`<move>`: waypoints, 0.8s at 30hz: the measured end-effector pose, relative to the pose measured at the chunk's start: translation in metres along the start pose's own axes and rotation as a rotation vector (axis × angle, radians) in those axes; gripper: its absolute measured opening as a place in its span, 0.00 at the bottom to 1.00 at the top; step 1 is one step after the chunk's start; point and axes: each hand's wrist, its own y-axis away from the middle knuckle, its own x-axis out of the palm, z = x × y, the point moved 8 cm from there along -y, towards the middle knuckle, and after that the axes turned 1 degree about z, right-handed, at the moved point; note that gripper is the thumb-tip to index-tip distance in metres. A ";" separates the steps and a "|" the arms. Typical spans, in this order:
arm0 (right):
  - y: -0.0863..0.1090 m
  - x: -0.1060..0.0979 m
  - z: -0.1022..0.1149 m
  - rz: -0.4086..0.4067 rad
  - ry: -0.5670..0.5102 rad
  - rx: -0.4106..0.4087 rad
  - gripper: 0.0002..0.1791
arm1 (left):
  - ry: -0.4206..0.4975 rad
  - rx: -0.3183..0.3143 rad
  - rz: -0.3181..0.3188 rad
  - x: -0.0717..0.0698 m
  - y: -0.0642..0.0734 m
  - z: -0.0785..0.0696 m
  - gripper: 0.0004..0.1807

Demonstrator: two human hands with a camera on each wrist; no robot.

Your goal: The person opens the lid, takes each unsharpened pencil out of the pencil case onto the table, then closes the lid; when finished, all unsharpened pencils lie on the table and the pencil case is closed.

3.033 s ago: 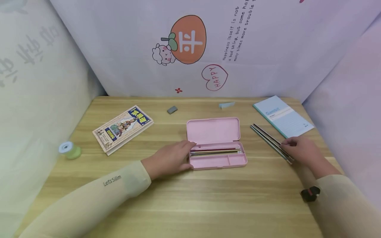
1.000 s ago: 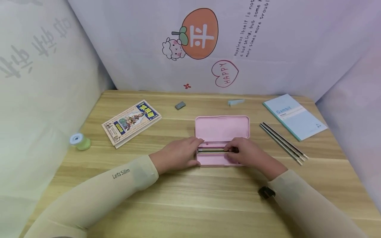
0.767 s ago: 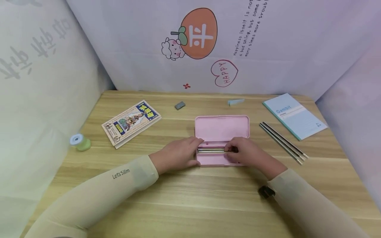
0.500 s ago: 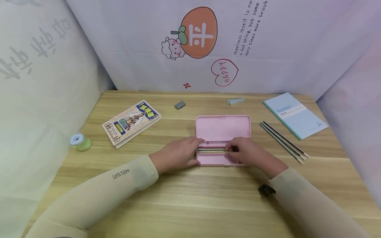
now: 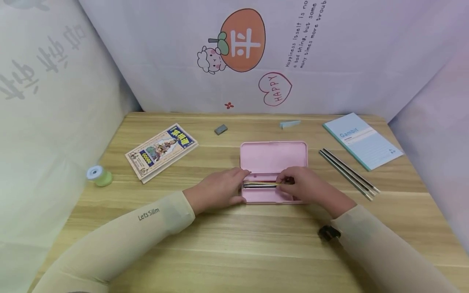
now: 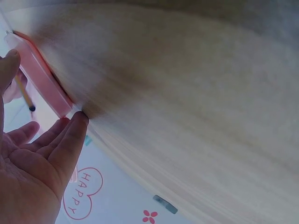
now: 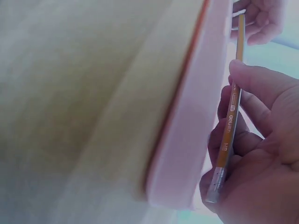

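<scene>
An open pink pencil case [image 5: 274,156] lies in the middle of the table, its lid folded back. My left hand [image 5: 220,189] holds the case's left end, thumb at the near side and fingers at the far side. Inside the case, my right hand [image 5: 305,185] pinches a yellow pencil [image 7: 229,126] between thumb and fingers. In the right wrist view its silver eraser end points toward the palm, and the far end reaches toward the left hand. Other pencils [image 5: 256,186] lie under it in the long compartment. The right hand hides the case's right part.
Dark and grey pencils [image 5: 345,174] lie right of the case, beside a light blue notebook [image 5: 362,140]. A folded blue paper [image 5: 290,124] and grey eraser [image 5: 221,129] lie behind. At left are a book [image 5: 161,151] and green jar [image 5: 99,176].
My right hand has left the pencils at the right and come over to the case. There it has raised a yellow pencil slightly. The left hand keeps its hold on the case.
</scene>
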 end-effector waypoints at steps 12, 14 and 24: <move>0.060 -0.087 -0.049 -0.216 0.109 0.140 0.09 | 0.000 0.014 -0.010 -0.001 -0.001 -0.002 0.45; 0.076 -0.106 -0.072 -0.277 0.117 0.207 0.13 | -0.002 0.011 -0.012 -0.001 0.000 -0.001 0.45; 0.114 -0.124 -0.173 -0.322 0.066 0.505 0.31 | -0.009 0.021 -0.023 0.001 0.001 -0.003 0.44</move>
